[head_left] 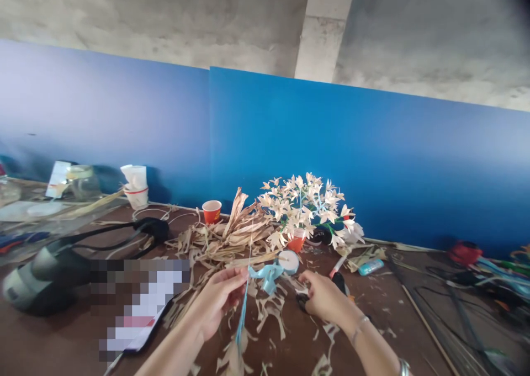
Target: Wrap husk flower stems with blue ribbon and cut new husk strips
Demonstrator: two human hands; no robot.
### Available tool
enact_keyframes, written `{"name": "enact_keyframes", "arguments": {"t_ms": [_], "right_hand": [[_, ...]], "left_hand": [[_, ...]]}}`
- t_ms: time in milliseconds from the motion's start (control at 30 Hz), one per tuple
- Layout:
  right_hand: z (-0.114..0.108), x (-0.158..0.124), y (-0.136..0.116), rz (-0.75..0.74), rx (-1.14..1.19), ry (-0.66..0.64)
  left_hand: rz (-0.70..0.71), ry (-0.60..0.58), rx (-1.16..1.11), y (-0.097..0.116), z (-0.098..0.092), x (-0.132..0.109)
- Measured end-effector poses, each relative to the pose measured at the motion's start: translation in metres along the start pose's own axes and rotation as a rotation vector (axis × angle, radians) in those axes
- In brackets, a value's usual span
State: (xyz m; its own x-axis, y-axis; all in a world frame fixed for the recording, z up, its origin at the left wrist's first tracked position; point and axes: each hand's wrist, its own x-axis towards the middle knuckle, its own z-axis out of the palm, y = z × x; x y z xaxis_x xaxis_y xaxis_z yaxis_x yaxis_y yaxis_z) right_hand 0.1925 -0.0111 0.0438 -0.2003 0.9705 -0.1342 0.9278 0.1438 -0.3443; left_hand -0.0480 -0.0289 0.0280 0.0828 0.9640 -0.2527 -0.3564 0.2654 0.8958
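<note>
Head view: I am watching a blue-wrapped flower stem point(241, 322), which is looking light and slim, probably springy along its bare wire point(250, 238), while the pale, papery flower head point(234, 359) is seeming easy to crush, so I am favouring a fingertip hold on the stem. The left hand point(222, 294) is pinching it there between thumb and fingers, the wire rising above the pinch and the flower head sitting below, near the bottom edge. From those fingertips a soft, loosely looped blue tape point(269, 276) is trailing toward the tape roll point(289, 261). The right hand point(322, 296) is hovering apart from the stem, fingers curled beside a dark object point(302, 302); I am not able to tell whether it is gripping anything. Beyond, dry husks point(240, 229) are lying beside finished-looking white flowers point(304, 199).
</note>
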Motion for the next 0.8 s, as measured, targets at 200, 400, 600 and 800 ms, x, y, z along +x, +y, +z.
{"name": "enact_keyframes", "arguments": {"t_ms": [200,400,600,800], "right_hand": [[-0.020,0.007,0.016,0.054,0.112,-0.191],[-0.027,0.003,0.025,0.047,0.251,-0.264],[-0.017,-0.007,0.035,0.014,0.360,-0.140],[0.002,-0.016,0.015,-0.074,0.864,-0.316]], "left_hand": [[-0.052,0.043,-0.140,-0.009,0.001,0.002],[-0.094,0.063,-0.248,-0.014,0.005,0.002],[-0.167,0.072,-0.415,-0.019,0.009,0.003],[-0.219,0.036,-0.497,-0.024,0.008,0.006]]}}
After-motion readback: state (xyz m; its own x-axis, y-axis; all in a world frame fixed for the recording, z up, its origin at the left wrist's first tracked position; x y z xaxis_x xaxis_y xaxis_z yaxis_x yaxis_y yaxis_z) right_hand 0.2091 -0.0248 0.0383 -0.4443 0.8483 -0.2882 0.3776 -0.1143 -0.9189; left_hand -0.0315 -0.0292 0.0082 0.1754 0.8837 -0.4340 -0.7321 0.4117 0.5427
